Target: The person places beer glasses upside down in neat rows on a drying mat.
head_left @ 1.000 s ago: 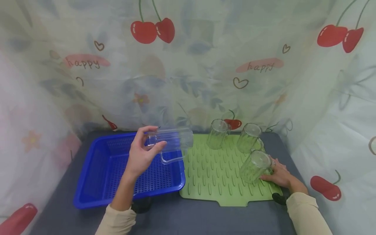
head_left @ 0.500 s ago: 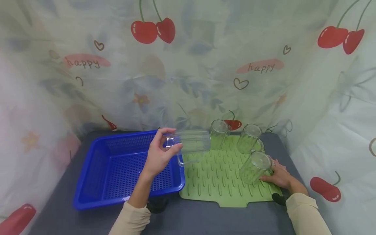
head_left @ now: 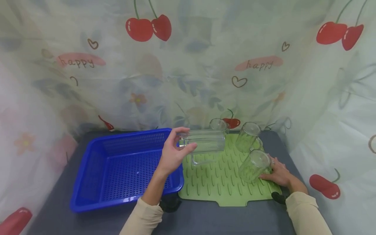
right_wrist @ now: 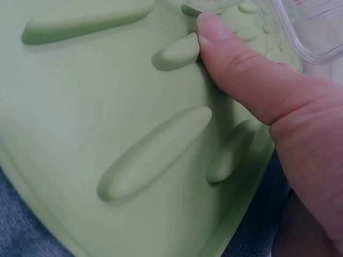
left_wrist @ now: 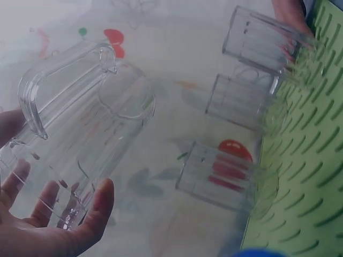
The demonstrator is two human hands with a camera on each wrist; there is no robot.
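My left hand [head_left: 173, 153] grips a clear glass mug [head_left: 207, 142] around its thick base end. The mug lies sideways in the air over the left part of the green ridged mat [head_left: 211, 187], its mouth facing right and its handle hanging down. My right hand [head_left: 277, 173] holds the nearest mug [head_left: 254, 166] low on its handle side; that mug stands bottom up on the mat. In the right wrist view the thumb [right_wrist: 241, 69] lies by the glass edge. Behind stand two more mugs, one at back right [head_left: 248, 137], the other [head_left: 218, 124] partly covered by the held mug.
A blue perforated plastic basket [head_left: 88, 156] stands left of the mat, close against its edge. Both rest on a dark grey table [head_left: 199, 218]. A patterned curtain [head_left: 188, 65] encloses the back and sides.
My left hand has carried the mug to the right, from above the basket to over the mat, so it now overlaps the back-left mug. My right hand keeps its place.
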